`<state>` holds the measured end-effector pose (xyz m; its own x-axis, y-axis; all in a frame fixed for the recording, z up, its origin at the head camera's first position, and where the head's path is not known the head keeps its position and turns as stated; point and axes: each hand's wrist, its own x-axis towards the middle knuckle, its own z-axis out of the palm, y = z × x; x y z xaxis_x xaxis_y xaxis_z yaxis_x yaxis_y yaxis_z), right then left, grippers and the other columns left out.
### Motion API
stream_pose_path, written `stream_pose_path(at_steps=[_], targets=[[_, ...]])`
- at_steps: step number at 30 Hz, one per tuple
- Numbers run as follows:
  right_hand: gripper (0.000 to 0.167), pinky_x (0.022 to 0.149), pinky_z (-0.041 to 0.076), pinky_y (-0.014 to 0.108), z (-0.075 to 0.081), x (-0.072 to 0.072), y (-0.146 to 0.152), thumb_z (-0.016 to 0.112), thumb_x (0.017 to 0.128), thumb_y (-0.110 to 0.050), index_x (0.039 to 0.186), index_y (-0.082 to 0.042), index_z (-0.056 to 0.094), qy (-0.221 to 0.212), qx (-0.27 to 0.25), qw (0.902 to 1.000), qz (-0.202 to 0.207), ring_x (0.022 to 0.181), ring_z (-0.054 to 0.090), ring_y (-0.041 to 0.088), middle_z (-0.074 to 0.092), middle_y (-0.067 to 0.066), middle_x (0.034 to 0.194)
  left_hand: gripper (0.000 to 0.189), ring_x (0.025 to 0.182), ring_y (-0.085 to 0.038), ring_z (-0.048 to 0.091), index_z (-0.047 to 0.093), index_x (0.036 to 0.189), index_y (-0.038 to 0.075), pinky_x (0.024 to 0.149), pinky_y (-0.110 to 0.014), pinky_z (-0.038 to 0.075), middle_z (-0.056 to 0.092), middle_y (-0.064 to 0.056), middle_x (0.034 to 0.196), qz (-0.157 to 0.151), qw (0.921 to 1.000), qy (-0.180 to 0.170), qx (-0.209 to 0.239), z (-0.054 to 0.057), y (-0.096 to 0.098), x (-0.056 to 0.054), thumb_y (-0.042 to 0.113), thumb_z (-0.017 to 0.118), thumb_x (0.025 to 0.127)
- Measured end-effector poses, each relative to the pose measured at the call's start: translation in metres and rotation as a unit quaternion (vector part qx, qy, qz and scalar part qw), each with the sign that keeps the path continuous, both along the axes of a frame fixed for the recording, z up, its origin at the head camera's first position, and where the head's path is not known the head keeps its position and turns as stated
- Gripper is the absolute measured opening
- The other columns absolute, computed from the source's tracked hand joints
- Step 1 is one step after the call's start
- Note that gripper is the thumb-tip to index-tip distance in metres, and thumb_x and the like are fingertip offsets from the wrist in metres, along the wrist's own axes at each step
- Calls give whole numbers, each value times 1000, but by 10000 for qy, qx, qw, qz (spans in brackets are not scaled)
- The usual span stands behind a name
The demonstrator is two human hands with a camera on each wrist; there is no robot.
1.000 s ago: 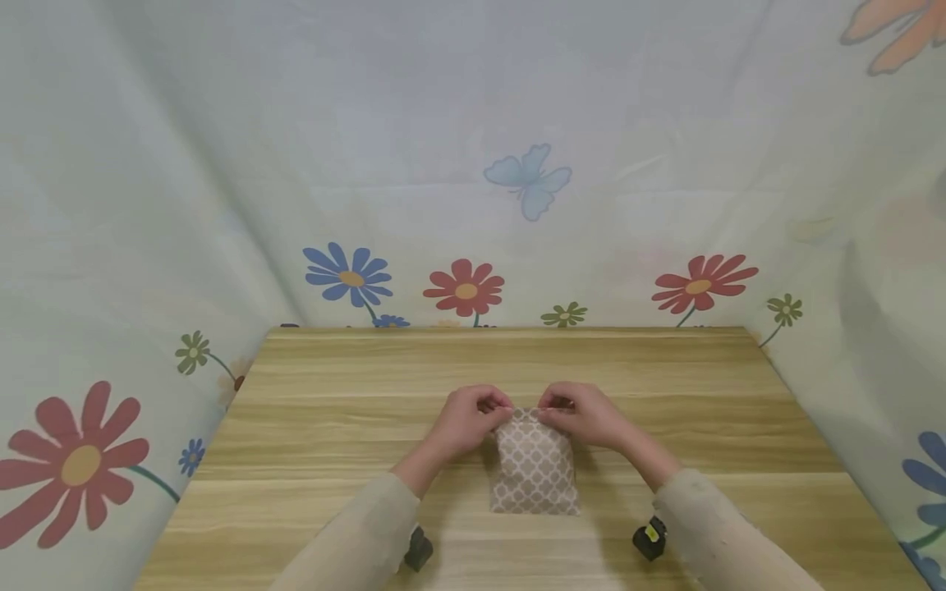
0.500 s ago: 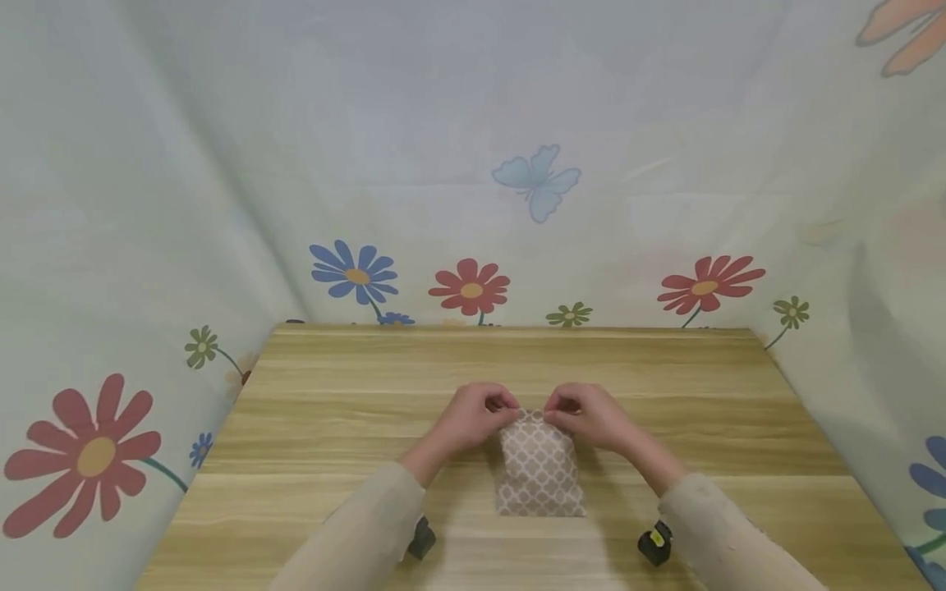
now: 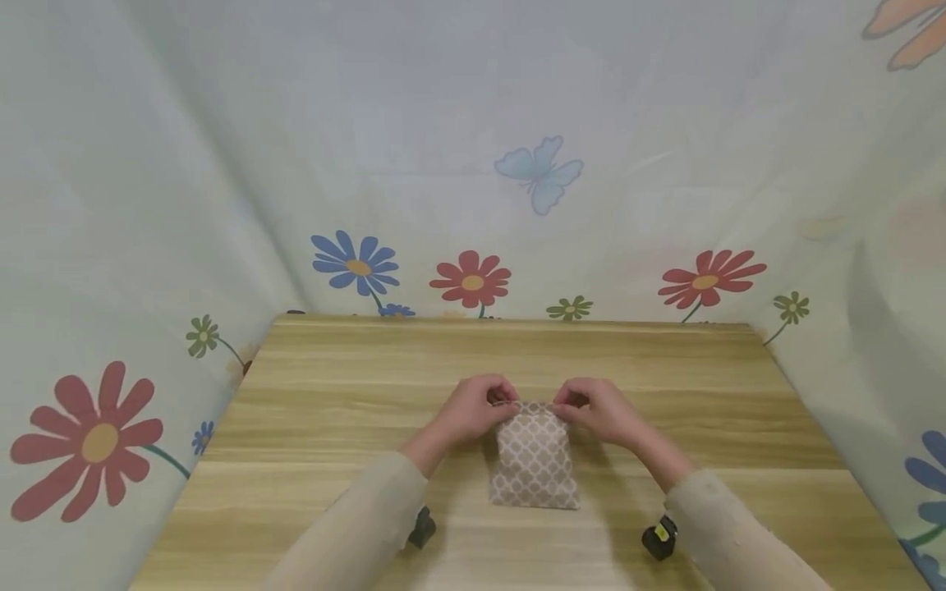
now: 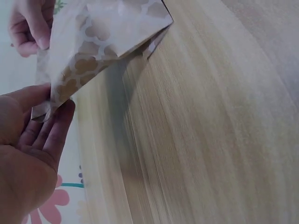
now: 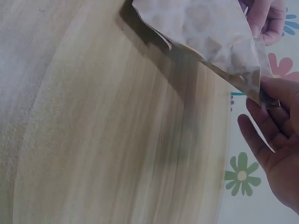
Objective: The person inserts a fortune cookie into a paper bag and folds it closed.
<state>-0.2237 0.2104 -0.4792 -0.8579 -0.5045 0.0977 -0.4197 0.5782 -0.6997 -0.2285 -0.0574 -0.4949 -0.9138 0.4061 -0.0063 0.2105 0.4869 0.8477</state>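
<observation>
A small beige pouch with a white lattice pattern (image 3: 534, 464) is held tilted over the table in the head view, its top edge away from me. My left hand (image 3: 475, 406) pinches the top left corner between thumb and fingers. At the top right corner, my right hand (image 3: 600, 410) has the same kind of pinch. The left wrist view shows the left thumb on one face of the pouch (image 4: 117, 28) and fingers behind it. In the right wrist view, the pouch's top edge looks folded near the right fingers (image 5: 264, 116). Its contents are hidden.
The wood-grain table (image 3: 355, 353) spreads out around the hands. Black devices are strapped at the left wrist (image 3: 422, 528) and the right wrist (image 3: 659, 538). A pale cloth (image 3: 414, 123) printed with flowers and a butterfly hangs behind and beside the table.
The hands have moved slightly apart along the pouch's top edge, the right one shifting right. More of that edge shows between them. The camera view has shifted a little.
</observation>
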Motion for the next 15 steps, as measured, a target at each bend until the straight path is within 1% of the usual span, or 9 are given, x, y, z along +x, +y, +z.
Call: stream_pose_path(at_steps=[3, 8, 12, 15], targets=[[6, 84, 61, 31, 2, 0, 0, 74, 101, -13, 97, -9, 76, -102, 117, 9999, 12, 90, 69, 13, 75, -3, 95, 3, 88, -13, 65, 76, 97, 17, 81, -30, 57, 71, 6, 92, -34, 9999, 24, -115, 1, 1, -1, 17, 79, 98], [7, 83, 60, 32, 8, 0, 1, 74, 102, -15, 101, -9, 75, -234, 153, 9996, 27, 90, 70, 14, 74, -3, 95, 4, 88, -12, 65, 76, 96, 17, 82, -30, 57, 71, 7, 91, -59, 9998, 92, -135, 1, 1, -1, 15, 78, 98], [6, 80, 60, 30, 10, -2, 0, 73, 101, -13, 99, -8, 75, -178, 276, 9995, 44, 88, 69, 13, 74, -4, 93, 2, 88, -11, 65, 77, 98, 14, 82, -30, 58, 71, 7, 92, -58, 9998, 174, -112, -1, -1, -1, 15, 78, 98], [5, 82, 60, 32, 8, -3, -1, 73, 101, -11, 98, -8, 75, -38, 357, 9993, 68, 89, 69, 12, 74, -4, 93, 3, 87, -11, 65, 77, 99, 13, 82, -29, 58, 71, 7, 91, -74, 9997, 177, -139, 0, -2, -1, 16, 79, 98]])
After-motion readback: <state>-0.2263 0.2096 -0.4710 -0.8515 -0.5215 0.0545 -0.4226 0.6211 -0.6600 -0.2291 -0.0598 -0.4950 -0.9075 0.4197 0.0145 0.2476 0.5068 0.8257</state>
